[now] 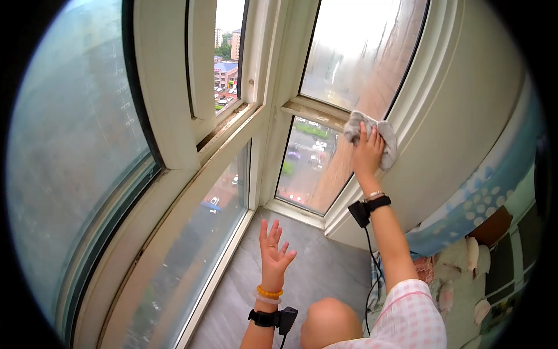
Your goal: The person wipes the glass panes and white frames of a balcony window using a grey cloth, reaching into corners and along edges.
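My right hand (368,152) presses a grey cleaning cloth (388,139) against the right end of the horizontal window bar (317,112), where it meets the white side frame. The fingers lie over the cloth, and part of it hangs out to the right of them. Below and to the left, my left hand (275,254) is raised with its fingers spread and nothing in it. It hovers above the grey marbled floor, apart from the glass. Brown dirt marks the bar to the left of the cloth. The upper window pane (354,52) looks misted and streaked.
A dirty sliding-window track (228,125) runs along the left frame. A large misted pane (75,145) fills the far left. Blue dotted fabric (482,200) hangs at right, above scattered cloth items. My knee (330,323) is at the bottom; a black cable (369,273) hangs from the right wrist.
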A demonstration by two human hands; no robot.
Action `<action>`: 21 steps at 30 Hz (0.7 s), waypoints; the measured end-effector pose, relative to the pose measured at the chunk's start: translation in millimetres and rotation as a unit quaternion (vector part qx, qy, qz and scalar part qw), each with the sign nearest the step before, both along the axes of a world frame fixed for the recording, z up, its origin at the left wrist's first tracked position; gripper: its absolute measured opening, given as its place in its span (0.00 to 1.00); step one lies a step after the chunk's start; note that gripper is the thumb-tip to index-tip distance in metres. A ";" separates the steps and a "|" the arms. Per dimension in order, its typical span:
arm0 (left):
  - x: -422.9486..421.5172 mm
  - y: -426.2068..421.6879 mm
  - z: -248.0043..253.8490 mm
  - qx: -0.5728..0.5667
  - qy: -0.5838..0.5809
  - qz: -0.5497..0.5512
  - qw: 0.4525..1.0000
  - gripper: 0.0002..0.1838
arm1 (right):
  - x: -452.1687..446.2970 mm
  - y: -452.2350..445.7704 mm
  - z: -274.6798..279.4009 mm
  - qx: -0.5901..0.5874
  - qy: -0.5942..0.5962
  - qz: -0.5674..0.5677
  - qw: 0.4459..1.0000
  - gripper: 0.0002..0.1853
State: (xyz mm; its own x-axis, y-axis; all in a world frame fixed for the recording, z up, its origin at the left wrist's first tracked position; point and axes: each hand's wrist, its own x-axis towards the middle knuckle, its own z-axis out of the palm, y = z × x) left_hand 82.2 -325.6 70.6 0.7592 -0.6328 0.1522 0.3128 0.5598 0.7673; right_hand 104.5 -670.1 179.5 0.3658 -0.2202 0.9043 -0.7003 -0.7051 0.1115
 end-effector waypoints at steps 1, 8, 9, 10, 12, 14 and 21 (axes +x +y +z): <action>0.7 -1.3 -1.2 0.001 -0.001 -0.004 1.000 0.51 | 13.8 5.3 -0.3 -0.012 0.008 0.025 1.000 0.31; -8.7 -18.1 -1.4 0.011 -0.001 -0.029 1.000 0.49 | 169.8 50.4 -1.0 -0.007 -0.024 0.146 0.989 0.21; -10.2 -19.6 1.1 0.015 -0.008 -0.023 1.000 0.49 | 178.2 64.9 5.3 -0.016 -0.025 0.139 0.990 0.21; -11.8 -20.1 5.3 0.025 -0.007 -0.023 0.999 0.49 | 177.9 72.7 13.3 -0.025 -0.026 0.135 0.990 0.20; -13.5 -22.0 5.1 0.035 -0.019 -0.020 0.999 0.49 | 166.3 58.4 13.9 -0.048 -0.028 0.182 0.982 0.19; -13.6 -22.9 2.7 0.043 -0.032 -0.011 0.999 0.49 | 140.0 47.8 20.0 -0.055 0.038 0.219 0.973 0.17; -5.3 -5.2 -7.1 0.024 -0.005 -0.032 0.999 0.46 | -25.0 -9.6 20.3 0.000 -0.004 0.145 0.989 0.15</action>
